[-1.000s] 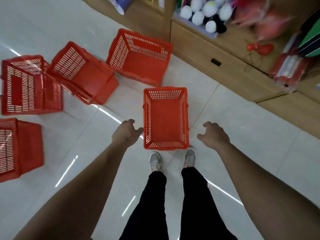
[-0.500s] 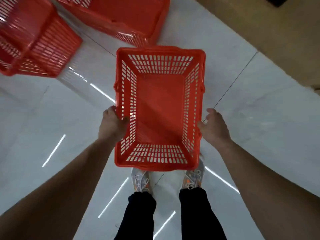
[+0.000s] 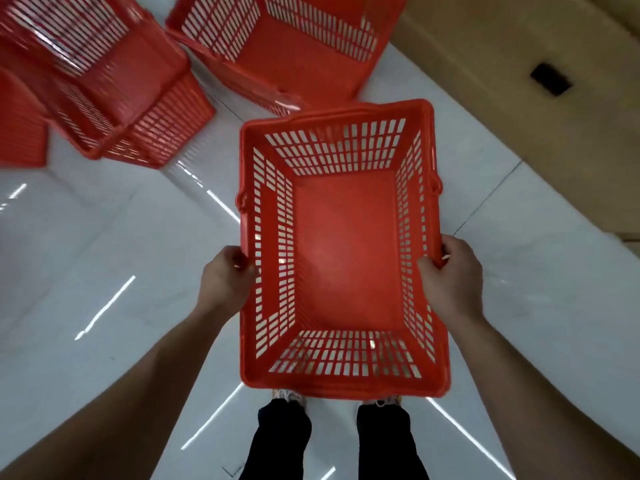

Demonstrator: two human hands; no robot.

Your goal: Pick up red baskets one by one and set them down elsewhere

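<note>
Both hands, left [image 3: 225, 282] at nine o'clock and right [image 3: 450, 282] at three, are now gripping the basket's [image 3: 346, 251] rims, having lifted it off the floor [image 3: 104, 237].

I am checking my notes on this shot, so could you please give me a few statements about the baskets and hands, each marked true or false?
1. Both hands grip the red basket by its long sides. True: the left hand and the right hand each hold a side rim.
2. The held basket contains groceries. False: it is empty.
3. Other red baskets lie on the white floor beyond it. True.
4. The person wears light trousers. False: the trousers are dark.
</note>
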